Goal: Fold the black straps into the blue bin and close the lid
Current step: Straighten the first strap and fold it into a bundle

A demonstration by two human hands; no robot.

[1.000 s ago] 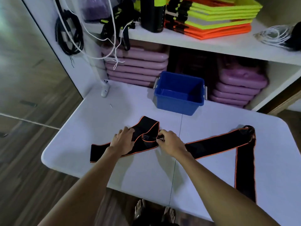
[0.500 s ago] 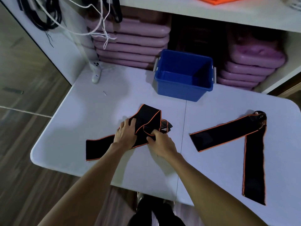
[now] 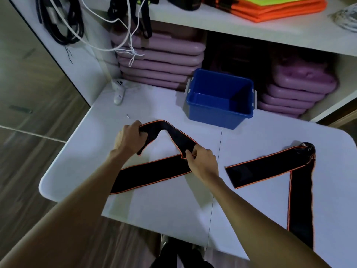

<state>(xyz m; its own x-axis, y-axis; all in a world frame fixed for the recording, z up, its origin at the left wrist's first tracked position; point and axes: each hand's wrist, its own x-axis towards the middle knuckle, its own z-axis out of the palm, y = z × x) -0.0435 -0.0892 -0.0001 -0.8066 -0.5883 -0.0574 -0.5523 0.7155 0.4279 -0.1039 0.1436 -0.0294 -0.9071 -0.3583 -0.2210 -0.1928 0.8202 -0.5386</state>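
Note:
A black strap with orange edging [image 3: 150,174] lies on the white table [image 3: 173,209]. My left hand [image 3: 129,139] grips one end of it, lifted off the table. My right hand [image 3: 202,161] pinches the strap at a fold, so the stretch between my hands arches upward. Its other length lies flat toward the table's left front. A second black strap [image 3: 270,167] lies bent in an L at the right, apart from both hands. The blue bin [image 3: 220,97] stands open and empty at the back of the table. No lid is in view.
A white controller [image 3: 118,89] lies at the table's back left corner. Pink cases [image 3: 160,60] are stacked under the shelf behind the bin, more pink cases [image 3: 295,89] at the right. Cables [image 3: 63,26] hang at the left. The floor drops away left of the table edge.
The folded bundle has been pulled open: my left hand lifted one end up and to the left while my right hand kept hold at the fold. The camera view tilted up slightly.

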